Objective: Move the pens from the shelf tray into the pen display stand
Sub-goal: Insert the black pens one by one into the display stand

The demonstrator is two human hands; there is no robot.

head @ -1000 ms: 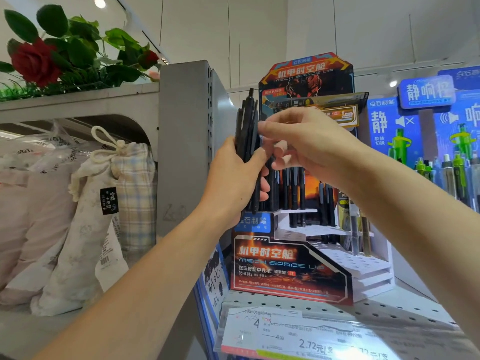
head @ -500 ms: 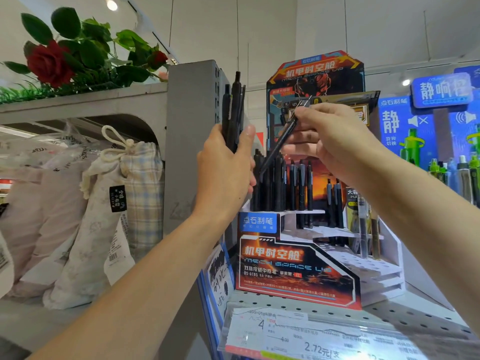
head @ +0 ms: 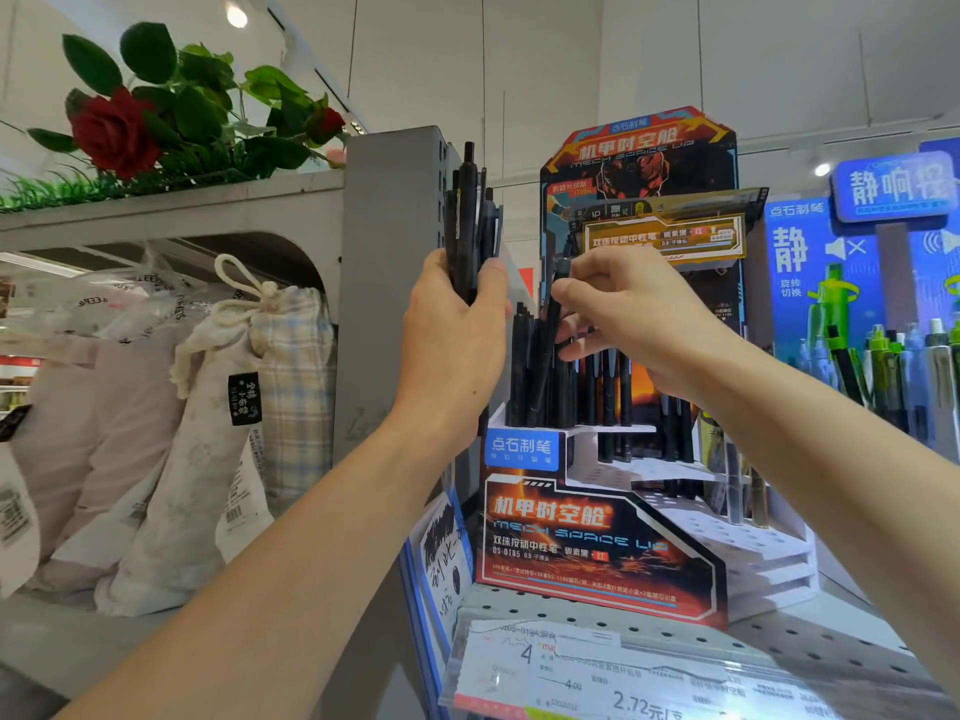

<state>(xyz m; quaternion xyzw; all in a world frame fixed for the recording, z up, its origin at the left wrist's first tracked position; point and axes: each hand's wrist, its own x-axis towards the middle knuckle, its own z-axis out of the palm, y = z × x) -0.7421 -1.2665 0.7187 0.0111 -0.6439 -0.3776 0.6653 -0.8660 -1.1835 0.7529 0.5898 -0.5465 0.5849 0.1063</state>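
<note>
Pens in play: one black pen (head: 551, 335) is being lowered, tilted, with its tip among the pens already standing at the left end of the top tier; a bundle of spare pens (head: 469, 220) is waiting upright just left of it.
Right grip: the right hand (head: 631, 314) is pinching the single pen near its upper end between thumb and fingertips, the remaining fingers loosely curled behind it.
Left grip: the left hand (head: 451, 345) is wrapping thumb and fingers round the lower part of the bundle, the pen tops sticking up well above the fist.
Pen display stand (head: 597, 543): the stepped white tiers are rising toward the far side; the top tier is holding a row of black pens, while the lower, nearer tiers are showing many open holes.
Step in hand: seating one pen into a hole, as I am judging it; whether the tip is already in a hole I cannot tell, since the standing pens are hiding it.
Next move: straightening the pen upright, pushing it down until it is standing alone, then pulling a fresh pen out of the bundle.
Progress: looking partway, with several pens waiting in the left hand.
Surroundings: a drawstring cloth bag (head: 249, 387) is hanging on the left, an artificial rose (head: 111, 132) is sitting above, and price tags (head: 623, 683) are lining the near shelf edge.
</note>
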